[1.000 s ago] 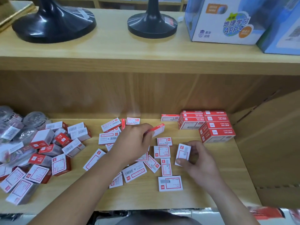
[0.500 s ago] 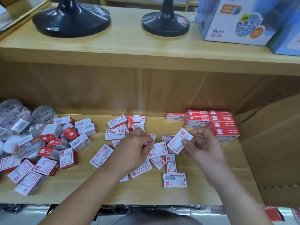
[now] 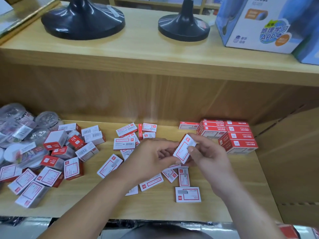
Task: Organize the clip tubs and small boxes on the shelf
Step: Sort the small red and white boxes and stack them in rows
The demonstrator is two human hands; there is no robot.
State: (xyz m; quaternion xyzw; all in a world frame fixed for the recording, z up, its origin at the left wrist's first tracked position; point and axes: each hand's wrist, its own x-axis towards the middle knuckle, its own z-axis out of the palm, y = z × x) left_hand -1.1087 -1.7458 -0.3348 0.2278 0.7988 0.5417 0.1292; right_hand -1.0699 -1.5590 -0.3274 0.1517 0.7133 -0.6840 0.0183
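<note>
Underneath the fingers lay the wooden shelf (image 3: 155, 206). Clip tubs (image 3: 19, 125) were heaped well to their left, stacked red boxes (image 3: 239, 136) sat just beyond the right fingertips, and loose boxes (image 3: 124, 144) were scattered below. The left hand (image 3: 151, 156) and right hand (image 3: 208, 158) pinched one tilted small box (image 3: 183, 150) between them.

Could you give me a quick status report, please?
Left hand and right hand both pinch one box, held above the shelf. Stack at right rear. Loose boxes lie beneath, none blocking.
</note>
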